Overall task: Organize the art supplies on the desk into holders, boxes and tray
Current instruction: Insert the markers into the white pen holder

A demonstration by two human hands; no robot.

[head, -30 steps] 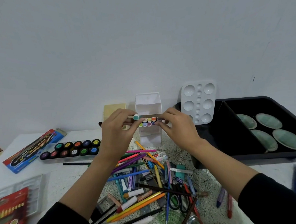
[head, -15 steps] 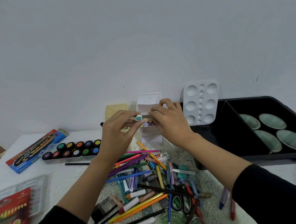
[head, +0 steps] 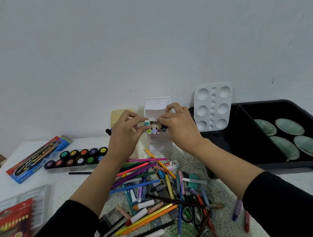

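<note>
L hand (head: 124,136) fingers pinch teal-cap marker (head: 146,122) at mouth of white marker box (head: 160,147), back of desk (head: 64,180), R hand (head: 180,128) fingers grip box flap; risk: packed rows jam marker, hard push tips box.

wall (head: 147,36): plain pale grey, marked by small dark specks | desk (head: 4,188): white, speckled mid-surface, set against wall | light: evenly diffused
</note>
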